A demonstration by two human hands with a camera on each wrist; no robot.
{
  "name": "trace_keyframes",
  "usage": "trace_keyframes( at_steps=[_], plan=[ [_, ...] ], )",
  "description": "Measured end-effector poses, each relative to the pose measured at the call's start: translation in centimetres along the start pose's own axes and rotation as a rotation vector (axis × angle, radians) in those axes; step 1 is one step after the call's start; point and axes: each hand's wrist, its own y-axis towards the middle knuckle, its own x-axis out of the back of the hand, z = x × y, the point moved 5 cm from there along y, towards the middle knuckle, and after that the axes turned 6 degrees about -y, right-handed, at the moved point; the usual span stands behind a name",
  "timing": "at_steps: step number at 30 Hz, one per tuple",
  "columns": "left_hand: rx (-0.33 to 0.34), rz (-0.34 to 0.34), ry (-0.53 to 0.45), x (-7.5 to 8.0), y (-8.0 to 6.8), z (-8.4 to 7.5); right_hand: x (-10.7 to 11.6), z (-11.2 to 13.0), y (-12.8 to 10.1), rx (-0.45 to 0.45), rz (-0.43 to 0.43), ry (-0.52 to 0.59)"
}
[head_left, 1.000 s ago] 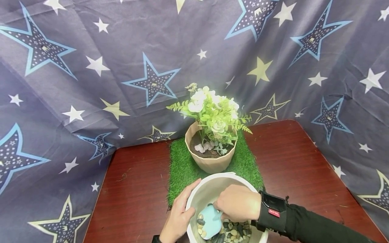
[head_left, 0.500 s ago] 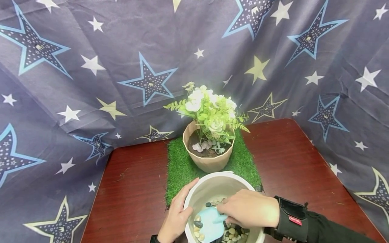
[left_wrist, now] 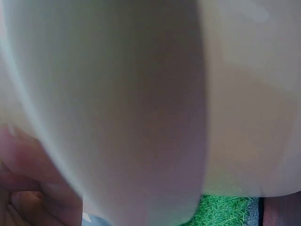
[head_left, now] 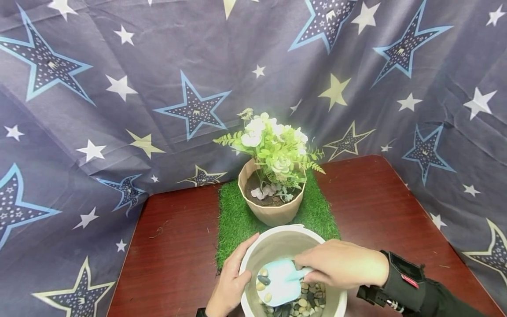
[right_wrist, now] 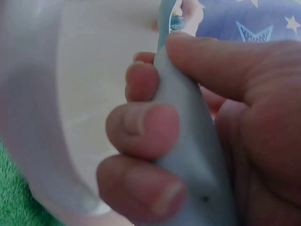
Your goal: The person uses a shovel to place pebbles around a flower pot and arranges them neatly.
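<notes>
scoop (head_left: 281, 288), pale blue, sits in my right hand (head_left: 344, 266). seen from the right wrist, my fingers (right_wrist: 141, 129) curl round its handle (right_wrist: 190, 141), thumb laid along the top, so that grip is closed on it. from those fingers the blade reaches out leftward, inside the bucket (head_left: 273, 248), toward my left hand (head_left: 229, 281). a few stones lie on the blade, pale ones (head_left: 260, 286) and a dark one (head_left: 264, 279), at the end farthest from my right fingers.

my left hand grips the bucket at its left side, thumb at the rim, the other fingers along the outer wall. the blade is near that thumb but apart from it. more stones (head_left: 305, 304), light and dark mixed, lie in the bottom of the bucket below the blade; whether it touches them i cannot tell.

beyond the bucket, a pot (head_left: 273, 215) of white flowers (head_left: 273, 141) stands upright on a green mat (head_left: 229, 224), soil showing inside. the mat lies on the reddish counter (head_left: 174, 229). starry cloth (head_left: 222, 44) hangs behind and at both sides.
</notes>
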Motion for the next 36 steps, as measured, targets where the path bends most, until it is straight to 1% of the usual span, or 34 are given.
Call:
trace_keyframes(
  at_steps=[5, 12, 17, 22, 26, 30, 36],
  plan=[
    [0.000, 0.006, -0.004, 0.0, -0.1, 0.0, 0.8, -0.8, -0.8, -0.056, -0.013, 0.013],
    [-0.025, -0.010, 0.022, 0.0, 0.0, 0.0, 2.0, -2.2, -2.0, -0.096, -0.085, 0.005],
    [-0.043, -0.018, 0.037, 0.0, 0.0, 0.0, 3.5, -4.0, -3.6, -0.178, -0.119, -0.008],
    [-0.020, -0.022, 0.045, 0.1, 0.0, 0.1, 4.6, -6.7, -5.5, -0.267, -0.109, 0.032],
    [0.005, -0.023, 0.054, 0.2, -0.1, 0.2, 4.7, -9.3, -6.9, -0.318, -0.101, 0.070],
    [0.018, -0.020, 0.058, 0.2, -0.1, 0.2, 4.2, -11.9, -7.9, -0.351, -0.114, 0.103],
    [0.013, -0.011, 0.059, 0.1, -0.2, 0.4, 2.4, -16.2, -8.6, -0.390, -0.119, 0.148]
  ],
)
